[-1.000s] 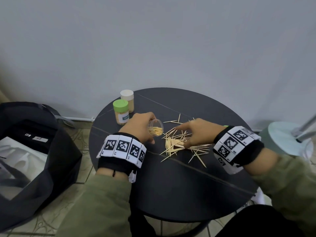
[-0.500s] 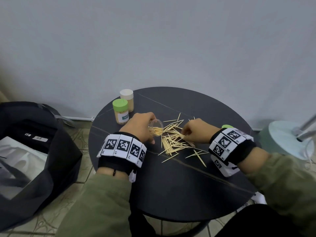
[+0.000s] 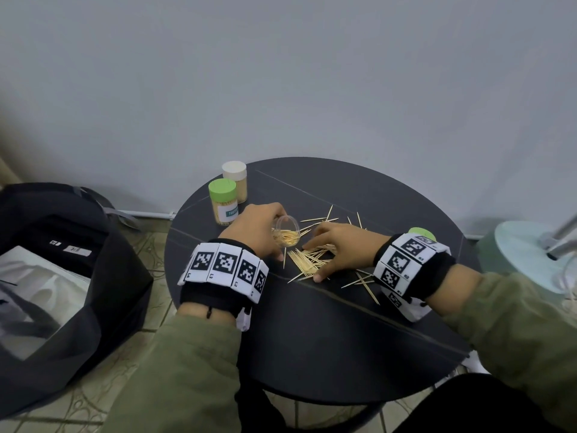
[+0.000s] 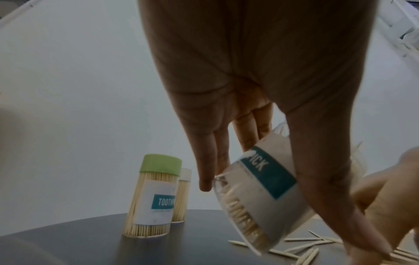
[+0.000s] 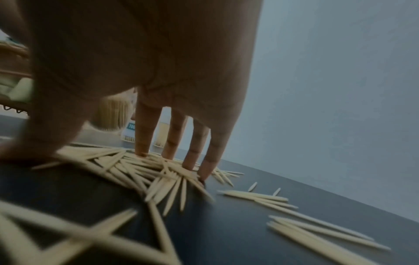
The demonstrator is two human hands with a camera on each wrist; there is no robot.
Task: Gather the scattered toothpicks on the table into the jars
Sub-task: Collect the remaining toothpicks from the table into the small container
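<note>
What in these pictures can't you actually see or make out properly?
- Green lid, head view: mostly hidden behind the right wrist band.
- Jar label, left wrist view: the left hand covers part of it, so only "ICK" shows.
- White-lidded jar: the green-lidded jar hides most of it in the left wrist view.
- Toothpicks under the right hand: blurred in the right wrist view, uncountable.
- Bag, head view: cut off by the left edge.

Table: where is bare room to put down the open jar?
Bare patches: the near table edge below both wrists, and the far side behind the toothpicks. Crowded: the middle, under the right hand, and far left by the two capped jars.
</note>
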